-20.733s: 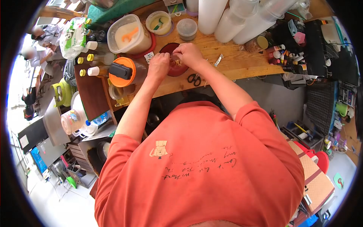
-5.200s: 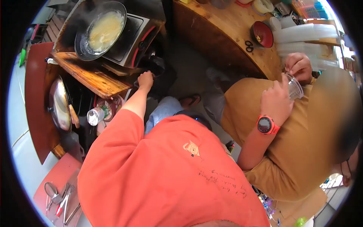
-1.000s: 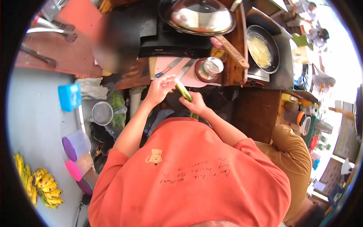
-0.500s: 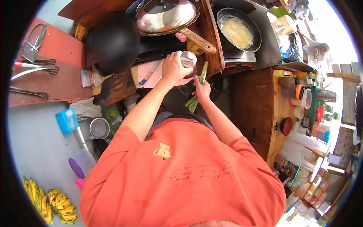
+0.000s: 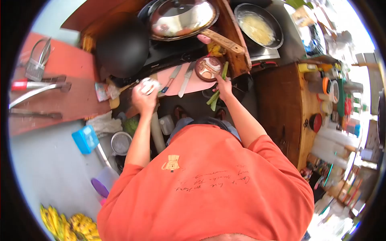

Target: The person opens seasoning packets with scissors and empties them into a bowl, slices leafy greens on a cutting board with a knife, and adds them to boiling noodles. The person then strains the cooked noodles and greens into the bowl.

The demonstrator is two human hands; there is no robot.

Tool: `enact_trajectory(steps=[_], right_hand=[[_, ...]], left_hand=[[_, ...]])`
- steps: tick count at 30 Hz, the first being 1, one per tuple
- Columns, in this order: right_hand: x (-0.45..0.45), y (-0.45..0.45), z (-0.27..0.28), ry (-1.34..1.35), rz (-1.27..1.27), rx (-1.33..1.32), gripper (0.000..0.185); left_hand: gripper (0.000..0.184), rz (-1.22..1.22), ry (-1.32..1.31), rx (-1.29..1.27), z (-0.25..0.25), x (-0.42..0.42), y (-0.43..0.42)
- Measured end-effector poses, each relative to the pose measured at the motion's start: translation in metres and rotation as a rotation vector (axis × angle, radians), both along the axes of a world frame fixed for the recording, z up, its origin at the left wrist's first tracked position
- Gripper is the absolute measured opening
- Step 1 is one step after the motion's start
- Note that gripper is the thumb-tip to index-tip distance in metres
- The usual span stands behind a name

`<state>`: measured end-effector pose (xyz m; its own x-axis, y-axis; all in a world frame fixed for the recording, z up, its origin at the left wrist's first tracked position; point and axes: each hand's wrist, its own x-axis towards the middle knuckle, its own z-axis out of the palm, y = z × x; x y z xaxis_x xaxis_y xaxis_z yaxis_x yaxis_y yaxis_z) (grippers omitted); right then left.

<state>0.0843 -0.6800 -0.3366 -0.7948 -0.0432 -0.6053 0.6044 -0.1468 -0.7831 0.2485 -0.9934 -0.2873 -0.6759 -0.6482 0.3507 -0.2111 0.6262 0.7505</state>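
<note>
My left hand (image 5: 144, 99) is wrapped round a small, pale, round container (image 5: 149, 85), blurred and seen from above, at the left end of the pink cutting board (image 5: 164, 77). A bunch of long green stalks (image 5: 214, 100) is in my right hand (image 5: 224, 87), at the board's right end. Close by that hand sits a round brown container with a patterned top (image 5: 208, 68). On the board lie a blue-handled knife (image 5: 171, 78) and a pale-handled knife (image 5: 186, 81).
Beyond the board, a lidded pan (image 5: 183, 20) and a dark wok (image 5: 122, 44) are on the stove. A frying pan (image 5: 259, 26) holds pale yellow food. Strainers and utensils lie on the red table (image 5: 68, 92). Bananas (image 5: 60, 225) are at lower left.
My left hand has moved left with the small container, away from my right hand. The brown round container and the pale-handled knife now show. My right hand still has the stalks.
</note>
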Motion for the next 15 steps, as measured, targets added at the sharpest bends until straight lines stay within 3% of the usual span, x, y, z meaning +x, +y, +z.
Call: enact_trajectory(steps=[1,2,5,8,10,11,13,15], right_hand=[[0.005,-0.004,0.003,0.009,-0.032,-0.021,0.032],[0.009,-0.006,-0.010,0.021,-0.048,-0.026,0.029],[0.026,-0.012,-0.002,0.004,-0.072,-0.005,0.031],[0.044,-0.008,0.008,0.075,-0.027,-0.032,0.037],[0.055,0.002,0.025,0.104,0.005,-0.073,0.036],[0.063,0.012,0.045,0.124,0.043,-0.064,0.036],[0.077,0.035,0.070,0.161,0.105,-0.103,0.036],[0.094,0.074,0.097,0.110,0.163,-0.082,0.036]], left_hand=[[0.054,0.092,-0.121,-0.142,-0.005,0.013,-0.019],[0.054,0.137,-0.154,-0.007,-0.027,0.025,-0.042],[0.049,0.224,-0.297,-0.007,-0.029,0.044,-0.062],[0.063,0.278,-0.389,0.042,-0.064,0.059,-0.090],[0.081,0.196,-0.413,0.012,-0.043,0.058,-0.081],[0.084,0.323,-0.461,-0.260,-0.048,0.062,-0.080],[0.077,0.172,-0.184,-0.717,0.016,0.060,-0.038],[0.056,-0.131,-0.126,-0.422,0.054,0.049,0.024]])
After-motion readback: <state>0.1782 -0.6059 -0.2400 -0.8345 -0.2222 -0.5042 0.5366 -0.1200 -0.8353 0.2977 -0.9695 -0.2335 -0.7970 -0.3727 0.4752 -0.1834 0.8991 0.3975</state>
